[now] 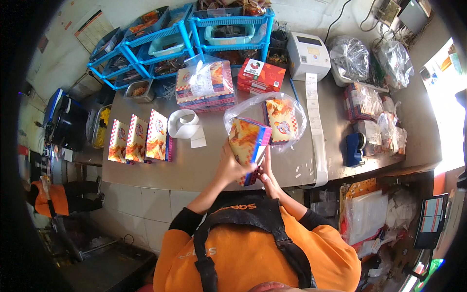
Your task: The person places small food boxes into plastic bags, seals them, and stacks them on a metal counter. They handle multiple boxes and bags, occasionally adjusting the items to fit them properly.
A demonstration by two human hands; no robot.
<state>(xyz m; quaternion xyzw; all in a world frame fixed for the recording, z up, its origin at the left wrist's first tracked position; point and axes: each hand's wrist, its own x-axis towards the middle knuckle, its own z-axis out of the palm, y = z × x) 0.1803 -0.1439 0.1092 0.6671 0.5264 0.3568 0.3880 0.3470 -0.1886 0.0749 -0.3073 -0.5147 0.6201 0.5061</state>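
A printed cardboard food box (248, 142) is held tilted between my two hands at the front of the metal table. My left hand (231, 164) wraps around its left side and front. Against its lower right side rests my right hand (270, 179), its fingers partly behind the box. Just beyond, a second printed box (281, 118) lies inside a clear plastic bag (301, 116) whose mouth is spread open around it. Three similar boxes stand in a row to the left, the nearest being a cardboard box (157, 137).
A curled paper label strip (182, 126) lies left of the bag. Behind are bagged boxes (204, 84), a red carton (261, 76), and blue plastic racks (230, 33). A label printer (309, 54) trails paper to the table edge. A blue tape dispenser (353, 149) sits at right. Another person (51, 199) is at far left.
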